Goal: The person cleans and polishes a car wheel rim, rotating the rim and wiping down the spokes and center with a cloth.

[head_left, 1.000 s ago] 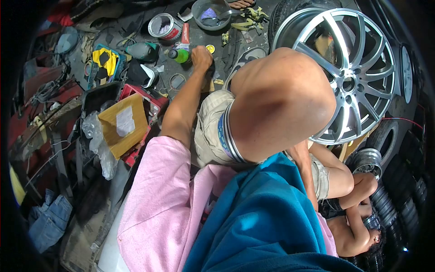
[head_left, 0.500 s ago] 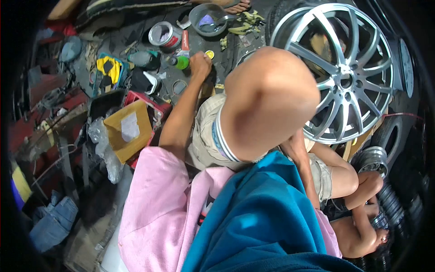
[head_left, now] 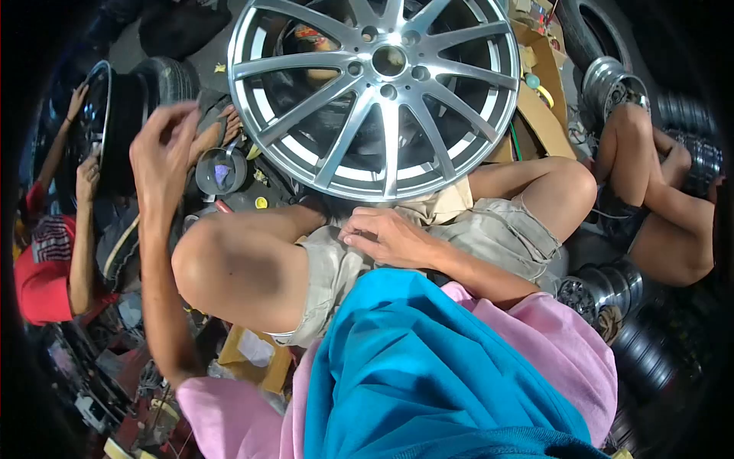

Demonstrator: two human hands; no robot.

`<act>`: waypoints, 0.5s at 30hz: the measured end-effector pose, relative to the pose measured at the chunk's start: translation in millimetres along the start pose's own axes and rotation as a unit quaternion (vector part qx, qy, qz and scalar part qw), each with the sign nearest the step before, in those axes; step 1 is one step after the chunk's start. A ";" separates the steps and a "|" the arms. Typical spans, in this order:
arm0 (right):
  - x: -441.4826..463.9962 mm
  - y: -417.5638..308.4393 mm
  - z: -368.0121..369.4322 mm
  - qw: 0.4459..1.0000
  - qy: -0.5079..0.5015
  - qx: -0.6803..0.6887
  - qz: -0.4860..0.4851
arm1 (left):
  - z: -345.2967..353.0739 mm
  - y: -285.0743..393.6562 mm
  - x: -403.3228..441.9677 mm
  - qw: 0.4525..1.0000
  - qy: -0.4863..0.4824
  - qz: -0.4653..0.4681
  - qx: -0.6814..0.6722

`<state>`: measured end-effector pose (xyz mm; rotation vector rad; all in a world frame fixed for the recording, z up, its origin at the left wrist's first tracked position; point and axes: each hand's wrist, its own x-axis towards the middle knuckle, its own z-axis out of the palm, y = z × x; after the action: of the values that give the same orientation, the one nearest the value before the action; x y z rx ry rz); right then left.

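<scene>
My left hand [head_left: 162, 149] is raised at the left of the view, beside the silver alloy wheel rim [head_left: 390, 130] and apart from it. Its fingers are bent toward the thumb, and motion blur hides whatever they may pinch. My right hand [head_left: 390, 237] rests on my lap, just below the rim's near edge, with loosely bent fingers and nothing visible in them. The spoked rim lies face up in front of my knees. Near my left knee are a grey bowl [head_left: 205, 182] with a purple cloth or sponge [head_left: 222, 174] and a small yellow tin [head_left: 261, 203].
At the left, a co-worker in a red shirt [head_left: 46, 268] holds a dark rim [head_left: 92, 145] upright. Another person's bent legs [head_left: 642, 161] are at the right, near stacked rims [head_left: 612, 287]. Cardboard boxes [head_left: 547, 130] and a tyre [head_left: 592, 34] lie behind.
My view has swung right, bringing the rim to the middle. My left hand has risen from the floor beside the yellow tin. My right hand now shows on my lap.
</scene>
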<state>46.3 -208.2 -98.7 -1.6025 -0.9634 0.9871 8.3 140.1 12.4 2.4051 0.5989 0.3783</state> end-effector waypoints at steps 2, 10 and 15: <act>0.0 5.7 -3.1 1.000 0.003 0.018 -0.004 | 18.3 35.2 34.7 0.995 -0.071 0.073 0.024; -1.4 21.0 -9.2 0.997 0.047 0.011 -0.054 | 174.1 89.1 105.3 0.961 -0.147 0.227 0.055; -3.4 23.7 -7.9 0.998 0.033 0.023 -0.050 | 213.6 99.8 107.2 0.961 -0.146 0.225 0.074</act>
<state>55.3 -218.7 -119.8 -1.5243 -0.9592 0.8770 218.5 16.4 -74.8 2.6658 -0.0592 0.1593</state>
